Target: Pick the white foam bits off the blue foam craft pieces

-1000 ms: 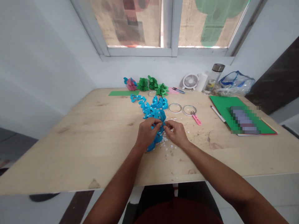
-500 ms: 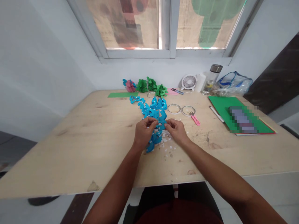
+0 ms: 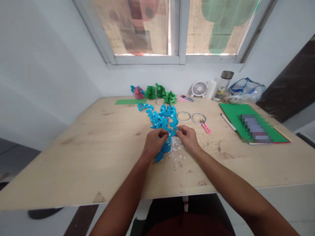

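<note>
Between my two hands is a blue paper cut-out [image 3: 173, 131] with small white squares on it. My right hand [image 3: 189, 138] pinches its right end between thumb and fingers. At its left end, the thumb and forefinger of my left hand [image 3: 155, 141] are closed on the edge beside a white square. More blue paper cut-outs [image 3: 159, 120], dotted with the same white squares, lie in a loose pile beyond and below my hands. Small white paper scraps [image 3: 177, 150] are scattered under and beside my right hand.
Two rolls of tape [image 3: 184, 116] and pink-handled snips [image 3: 205, 126] lie to the right. Green paper flowers [image 3: 151, 92], a small fan [image 3: 199, 88] and a glass bottle [image 3: 222, 87] stand along the wall. Green sheets [image 3: 236, 113] with a blurred object are on the right.
The view has tilted slightly, so everything sits a little lower. The blue cut-out between my hands is turned a little, and a white square now shows by my left fingertips.
</note>
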The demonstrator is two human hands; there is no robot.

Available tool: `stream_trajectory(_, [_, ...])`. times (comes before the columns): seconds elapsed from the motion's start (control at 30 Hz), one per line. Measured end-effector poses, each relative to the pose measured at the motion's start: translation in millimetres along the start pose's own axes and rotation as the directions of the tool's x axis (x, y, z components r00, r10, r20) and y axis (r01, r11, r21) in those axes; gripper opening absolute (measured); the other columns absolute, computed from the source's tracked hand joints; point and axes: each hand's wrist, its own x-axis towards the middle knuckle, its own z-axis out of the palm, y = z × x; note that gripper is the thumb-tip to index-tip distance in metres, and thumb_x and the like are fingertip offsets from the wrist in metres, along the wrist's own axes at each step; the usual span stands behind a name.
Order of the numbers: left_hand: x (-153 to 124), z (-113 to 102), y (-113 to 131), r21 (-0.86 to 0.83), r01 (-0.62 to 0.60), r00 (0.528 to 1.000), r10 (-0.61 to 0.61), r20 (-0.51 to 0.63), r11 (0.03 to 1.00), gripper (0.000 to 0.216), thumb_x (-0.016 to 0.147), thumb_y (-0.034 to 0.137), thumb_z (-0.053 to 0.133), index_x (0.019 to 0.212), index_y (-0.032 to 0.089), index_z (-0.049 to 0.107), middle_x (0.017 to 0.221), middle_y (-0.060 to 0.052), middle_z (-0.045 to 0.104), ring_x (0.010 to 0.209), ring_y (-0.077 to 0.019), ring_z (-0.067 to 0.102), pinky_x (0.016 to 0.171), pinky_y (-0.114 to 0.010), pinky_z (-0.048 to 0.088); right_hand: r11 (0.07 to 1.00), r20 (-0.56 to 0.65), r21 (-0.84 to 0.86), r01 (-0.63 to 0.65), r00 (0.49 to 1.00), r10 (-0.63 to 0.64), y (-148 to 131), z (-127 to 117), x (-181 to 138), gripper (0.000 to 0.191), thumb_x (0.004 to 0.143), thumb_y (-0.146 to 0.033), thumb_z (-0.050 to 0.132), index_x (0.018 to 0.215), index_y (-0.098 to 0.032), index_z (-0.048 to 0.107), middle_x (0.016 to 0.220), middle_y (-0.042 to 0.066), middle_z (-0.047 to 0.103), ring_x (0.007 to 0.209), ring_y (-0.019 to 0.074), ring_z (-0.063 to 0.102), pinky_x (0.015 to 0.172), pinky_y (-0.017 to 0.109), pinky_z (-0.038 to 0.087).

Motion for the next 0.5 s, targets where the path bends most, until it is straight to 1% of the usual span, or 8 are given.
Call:
stream_trajectory(0.07, [0.2,-2.2,-0.5,0.058,0.024,0.999,-0.026,0.023,0.998,0.009,0.064,0.019,0.059,0.061,0.018,0.067,0.058,-0.001,0.065,0.054,-0.0152,0.057,0.052,-0.025,0.041,1.0,0.01,0.027,-0.003,1.0,0.002,-0.9,0.5,-0.6,0.018,0.072,-0.034,0.059,0.074,-0.016,0.063,0.057,-0.001,0.056,0.061,0.0159,0.057,0.059,0.027,0.045])
stream_trajectory(0.13, [0.7,-4.2,-0.6,0.097,0.033,0.999,-0.037,0.038,0.995,0.012,0.066,0.02,0.057,0.067,0.018,0.069,0.064,-0.001,0.067,0.061,-0.0162,0.06,0.058,-0.025,0.044,0.999,0.02,0.053,-0.007,1.0,0.006,-1.6,0.9,-0.9,0.017,0.072,-0.033,0.06,0.074,-0.016,0.064,0.056,-0.001,0.056,0.061,0.0161,0.057,0.058,0.027,0.045])
stream_trajectory(0.2, [0.8,-5.8,0.8,0.065,0.054,0.997,-0.057,0.048,0.996,0.017,0.067,0.02,0.055,0.074,0.018,0.07,0.073,-0.002,0.07,0.07,-0.0173,0.062,0.065,-0.026,0.046,0.998,0.019,0.062,-0.012,1.0,0.011,-1.9,0.9,-0.8,0.017,0.071,-0.033,0.06,0.072,-0.017,0.063,0.055,-0.001,0.056,0.061,0.0163,0.057,0.057,0.026,0.045])
stream_trajectory(0.27, [0.0,-6.6,3.8,-0.041,0.113,0.991,-0.11,0.076,0.993,0.02,0.069,0.023,0.054,0.079,0.017,0.07,0.075,-0.002,0.07,0.069,-0.0166,0.062,0.063,-0.026,0.047,0.998,0.01,0.059,-0.016,1.0,0.015,-1.9,0.7,-0.5,0.018,0.071,-0.034,0.06,0.07,-0.017,0.063,0.056,0.0,0.057,0.061,0.0164,0.057,0.057,0.027,0.045])
stream_trajectory(0.37, [-2.6,-5.5,9.1,-0.232,0.22,0.972,-0.192,0.136,0.948,0.023,0.07,0.03,0.058,0.083,0.015,0.069,0.065,-0.002,0.065,0.057,-0.0137,0.057,0.051,-0.023,0.044,0.998,0.009,0.063,-0.018,1.0,0.018,-1.6,0.1,-0.3,0.018,0.071,-0.035,0.061,0.068,-0.017,0.062,0.056,0.0,0.058,0.062,0.0167,0.057,0.057,0.027,0.044])
stream_trajectory(0.43, [-4.4,-3.1,11.3,-0.342,0.26,0.963,-0.22,0.153,0.903,0.024,0.068,0.033,0.062,0.082,0.014,0.069,0.06,-0.001,0.062,0.053,-0.0122,0.054,0.046,-0.021,0.041,0.997,0.012,0.072,-0.019,1.0,0.019,-1.9,0.2,-0.4,0.017,0.071,-0.035,0.061,0.069,-0.017,0.062,0.058,0.0,0.058,0.062,0.0167,0.057,0.058,0.027,0.044])
stream_trajectory(0.5, [-5.8,-0.3,11.6,-0.421,0.278,0.96,-0.237,0.148,0.863,0.023,0.065,0.031,0.066,0.079,0.014,0.068,0.057,0.0,0.06,0.05,-0.0106,0.052,0.045,-0.021,0.039,0.996,0.011,0.081,-0.022,1.0,0.021,-3.3,0.7,-0.8,0.018,0.07,-0.035,0.062,0.069,-0.017,0.062,0.059,0.001,0.059,0.061,0.0166,0.057,0.059,0.028,0.045])
